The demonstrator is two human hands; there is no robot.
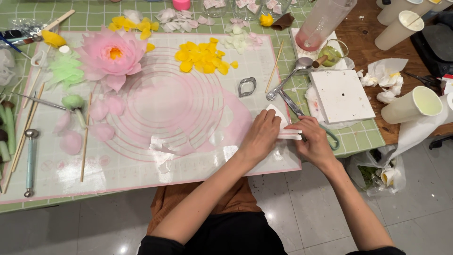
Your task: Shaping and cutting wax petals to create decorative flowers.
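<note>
Both hands, left hand (261,134) and right hand (314,141), pinch a white strip (289,134) between them.

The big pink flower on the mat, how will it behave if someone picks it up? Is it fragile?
The pink flower probably is fragile: its many thin petals spread outward with unsupported edges. It looks light for its size, since the petals seem translucent. Lying flat on the mat, it likely would not roll, though petals may bend.

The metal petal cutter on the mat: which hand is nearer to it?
Left. The left hand lies just below-right of the petal cutter; the right hand is farther right, by the mat's edge.
</note>
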